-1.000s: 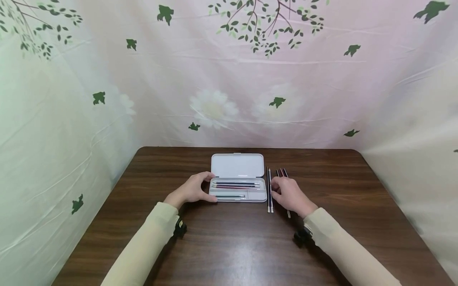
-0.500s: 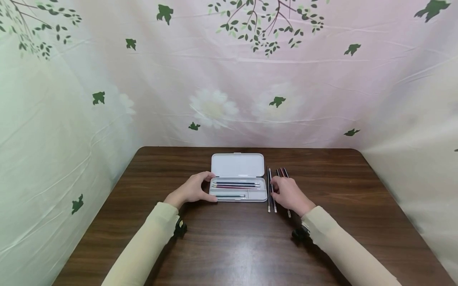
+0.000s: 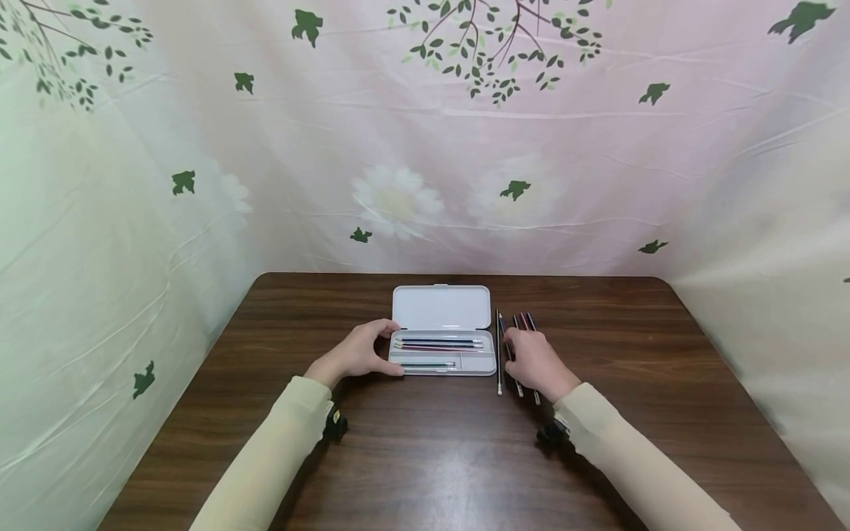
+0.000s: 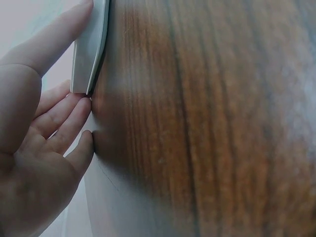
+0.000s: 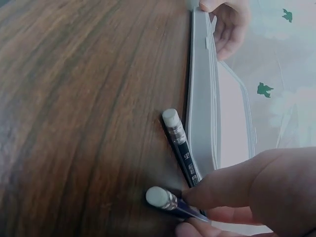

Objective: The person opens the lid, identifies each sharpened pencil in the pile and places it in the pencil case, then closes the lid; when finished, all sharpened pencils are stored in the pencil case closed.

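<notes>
A white pencil case (image 3: 477,364) lies open with several pencils inside. My left hand (image 3: 355,352) grips its left end, thumb along the front side and fingers at the back corner. The left wrist view shows the thumb against the case (image 4: 90,54) and the fingertips at its end. My right hand (image 3: 536,361), right of the case, pinches a dark blue pencil (image 5: 173,205) by its shaft between thumb and fingers, its white eraser end facing the person. A black pencil (image 3: 499,372) lies along the case's right side. More pencils (image 3: 529,321) stick out beyond the right hand, partly hidden by it.
The case's lid (image 3: 441,307) is folded back toward the far table edge. Everything stands on a brown wood-grain table (image 3: 425,450). A patterned cloth (image 3: 438,184) hangs behind the table and along its sides.
The pencil in my right hand has slid to the right, its eraser end swinging away from the black pencil by the case. The right forearm shifted slightly; the left hand stayed still.
</notes>
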